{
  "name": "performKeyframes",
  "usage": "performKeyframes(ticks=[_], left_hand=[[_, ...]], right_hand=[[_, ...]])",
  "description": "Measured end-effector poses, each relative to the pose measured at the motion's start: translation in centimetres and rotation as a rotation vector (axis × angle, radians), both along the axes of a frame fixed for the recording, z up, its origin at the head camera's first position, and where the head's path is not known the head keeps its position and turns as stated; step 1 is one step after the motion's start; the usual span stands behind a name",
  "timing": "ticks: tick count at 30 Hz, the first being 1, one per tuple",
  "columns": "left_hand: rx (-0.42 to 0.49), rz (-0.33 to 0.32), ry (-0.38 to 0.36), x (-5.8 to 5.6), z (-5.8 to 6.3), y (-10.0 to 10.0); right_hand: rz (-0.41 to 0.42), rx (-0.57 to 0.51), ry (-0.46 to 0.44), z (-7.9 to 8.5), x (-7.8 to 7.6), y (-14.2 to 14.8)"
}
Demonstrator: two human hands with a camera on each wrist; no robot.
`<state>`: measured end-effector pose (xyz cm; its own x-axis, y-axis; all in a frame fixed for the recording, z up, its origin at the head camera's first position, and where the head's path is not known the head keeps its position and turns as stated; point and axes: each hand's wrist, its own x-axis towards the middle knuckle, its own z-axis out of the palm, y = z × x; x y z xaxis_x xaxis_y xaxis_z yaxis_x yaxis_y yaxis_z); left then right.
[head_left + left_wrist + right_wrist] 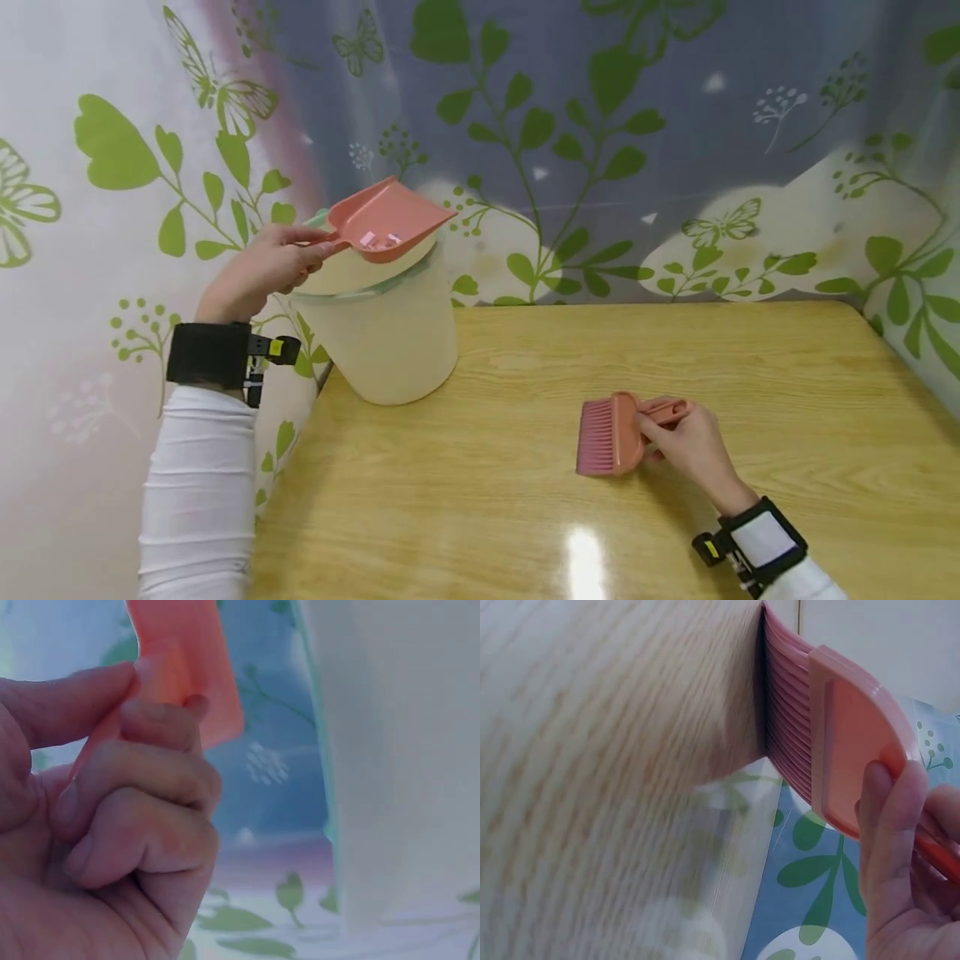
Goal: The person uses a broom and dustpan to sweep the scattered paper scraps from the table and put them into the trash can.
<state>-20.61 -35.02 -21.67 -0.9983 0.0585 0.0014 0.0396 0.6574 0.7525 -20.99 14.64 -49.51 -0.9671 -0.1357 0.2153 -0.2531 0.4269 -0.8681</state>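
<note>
My left hand (270, 267) grips the handle of a coral-pink dustpan (405, 212), raised over the mouth of a cream bucket (382, 342) with a green rim. A few small pale pink and white scraps (380, 242) lie in the pan near its handle end. In the left wrist view, fingers curl around the dustpan handle (169, 671). Lower right on the table, my right hand (690, 442) holds a matching small brush (626, 433) by its handle. Its pink bristles (787, 705) meet the tabletop in the right wrist view.
The bucket stands at the back left corner of the wood-grain table (510, 358). Behind the table hangs a curtain (570, 167) with green leaves and butterflies, close to the back edge. A bright light reflection shows near the front.
</note>
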Motion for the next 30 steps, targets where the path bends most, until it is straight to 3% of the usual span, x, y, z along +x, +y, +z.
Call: performKeyframes(ticks=[6, 12, 16, 20, 30], left_hand=[[-0.034, 0.068, -0.025, -0.7, -0.6, -2.1], [-0.140, 0.116, 0.007, -1.1, -1.3, -2.6], [-0.249, 0.123, 0.053, -1.7, -1.6, -2.5], [-0.430, 0.143, 0.139, -2.1, -1.9, -2.1], [-0.740, 0.195, 0.281, -1.9, -2.4, -1.3]], right_hand=[[0.007, 0.008, -0.015, 0.2, 0.1, -0.1], [-0.011, 0.019, -0.023, 0.2, 0.1, 0.0], [-0.014, 0.028, -0.016, 0.3, 0.1, 0.1], [-0.022, 0.055, -0.004, 0.2, 0.1, 0.2], [-0.029, 0.062, -0.015, 0.1, 0.3, 0.2]])
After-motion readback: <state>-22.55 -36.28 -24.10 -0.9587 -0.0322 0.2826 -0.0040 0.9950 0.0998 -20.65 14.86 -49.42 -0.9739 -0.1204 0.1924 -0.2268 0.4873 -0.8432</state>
